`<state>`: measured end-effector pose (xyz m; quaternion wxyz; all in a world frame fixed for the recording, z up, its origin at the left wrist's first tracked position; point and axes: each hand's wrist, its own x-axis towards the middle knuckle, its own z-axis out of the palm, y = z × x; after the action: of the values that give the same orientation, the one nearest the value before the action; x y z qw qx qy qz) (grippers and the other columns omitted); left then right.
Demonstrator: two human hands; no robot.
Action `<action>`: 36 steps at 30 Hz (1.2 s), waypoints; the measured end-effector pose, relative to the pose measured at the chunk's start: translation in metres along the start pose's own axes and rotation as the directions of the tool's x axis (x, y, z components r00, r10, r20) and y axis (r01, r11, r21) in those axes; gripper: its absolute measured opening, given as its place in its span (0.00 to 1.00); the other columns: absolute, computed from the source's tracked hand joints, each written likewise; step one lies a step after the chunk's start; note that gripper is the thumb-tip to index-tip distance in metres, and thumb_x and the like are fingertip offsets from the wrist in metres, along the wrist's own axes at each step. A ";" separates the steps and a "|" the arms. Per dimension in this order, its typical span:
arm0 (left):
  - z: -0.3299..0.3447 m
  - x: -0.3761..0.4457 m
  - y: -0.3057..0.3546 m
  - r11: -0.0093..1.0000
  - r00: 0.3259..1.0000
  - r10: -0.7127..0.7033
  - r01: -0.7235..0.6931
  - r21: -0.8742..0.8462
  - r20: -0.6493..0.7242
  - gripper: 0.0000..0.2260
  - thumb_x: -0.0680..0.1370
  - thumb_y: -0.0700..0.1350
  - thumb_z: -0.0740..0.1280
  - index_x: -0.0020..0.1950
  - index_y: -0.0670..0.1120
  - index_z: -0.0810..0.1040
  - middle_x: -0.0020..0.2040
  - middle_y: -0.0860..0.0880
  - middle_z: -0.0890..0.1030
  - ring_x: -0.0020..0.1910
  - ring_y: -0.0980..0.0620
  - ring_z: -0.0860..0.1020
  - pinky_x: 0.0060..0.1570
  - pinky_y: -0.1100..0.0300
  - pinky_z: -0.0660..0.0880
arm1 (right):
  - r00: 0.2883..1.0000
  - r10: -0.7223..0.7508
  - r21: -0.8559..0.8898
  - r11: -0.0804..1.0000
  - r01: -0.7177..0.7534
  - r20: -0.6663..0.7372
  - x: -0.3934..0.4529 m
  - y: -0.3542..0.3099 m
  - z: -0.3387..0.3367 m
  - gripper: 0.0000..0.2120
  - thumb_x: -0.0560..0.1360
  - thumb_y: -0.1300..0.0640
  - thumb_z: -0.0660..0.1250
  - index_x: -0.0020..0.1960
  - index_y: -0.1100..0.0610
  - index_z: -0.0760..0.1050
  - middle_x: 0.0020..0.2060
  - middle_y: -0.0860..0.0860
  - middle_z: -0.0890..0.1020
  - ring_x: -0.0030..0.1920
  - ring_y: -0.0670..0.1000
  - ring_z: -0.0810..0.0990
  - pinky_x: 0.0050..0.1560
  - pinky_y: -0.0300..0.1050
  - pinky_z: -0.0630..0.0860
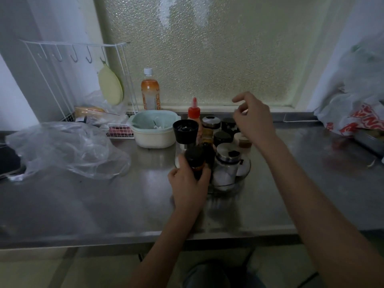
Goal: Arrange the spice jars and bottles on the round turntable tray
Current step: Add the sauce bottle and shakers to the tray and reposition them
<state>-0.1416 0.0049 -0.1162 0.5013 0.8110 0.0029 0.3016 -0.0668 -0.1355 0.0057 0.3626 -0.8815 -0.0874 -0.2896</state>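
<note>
A round clear turntable tray (230, 187) stands mid-counter, crowded with several jars. My left hand (188, 183) grips a dark bottle with a black cap (194, 157) at the tray's front left edge. My right hand (252, 119) hovers above the back right jars with fingers loosely curled, holding nothing that I can see. On the tray are a steel-lidded glass jar (227, 163), a tall black-topped grinder (185, 129), a red-capped sauce bottle (194, 110), black-lidded jars (222, 137) and a small jar of brown spice (244, 142).
A pale bowl with a mint rim (153, 132) sits just left of the tray. An orange drink bottle (150, 92) stands by the frosted window. A crumpled clear bag (66, 148) lies at left, a white wire rack (83, 84) behind it. Plastic bags (357, 115) pile up at right.
</note>
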 end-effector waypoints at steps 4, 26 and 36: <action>-0.003 0.002 0.004 0.998 1.000 0.004 -0.006 -0.067 -0.019 0.13 0.70 0.49 0.65 0.53 0.49 0.69 0.38 0.56 0.79 0.37 0.53 0.77 0.52 0.44 0.74 | 0.919 0.016 -0.214 0.974 0.075 0.394 0.040 0.014 0.025 0.20 0.72 0.51 0.66 0.64 0.46 0.69 0.58 0.53 0.77 0.58 0.56 0.76 0.57 0.57 0.72; -0.010 -0.003 -0.001 0.931 0.966 0.001 -0.095 -0.354 -0.259 0.19 0.74 0.41 0.68 0.50 0.65 0.67 0.40 0.57 0.77 0.38 0.65 0.78 0.33 0.74 0.72 | 0.966 -0.243 0.105 0.967 0.233 0.089 0.056 -0.026 0.002 0.26 0.65 0.53 0.76 0.61 0.53 0.72 0.51 0.44 0.75 0.51 0.43 0.73 0.46 0.35 0.68; -0.012 -0.004 -0.003 0.905 0.925 -0.091 -0.078 -0.417 -0.370 0.14 0.72 0.47 0.67 0.55 0.49 0.68 0.42 0.56 0.77 0.39 0.67 0.78 0.35 0.75 0.72 | 0.938 -0.251 0.130 0.966 0.225 0.240 -0.042 -0.059 -0.030 0.27 0.61 0.36 0.67 0.57 0.45 0.73 0.50 0.43 0.79 0.50 0.44 0.77 0.51 0.45 0.76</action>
<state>-0.1498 0.0150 -0.1168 0.6563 0.6082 0.0372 0.4449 -0.1360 -0.1112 0.0340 0.3546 -0.8748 -0.2539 -0.2111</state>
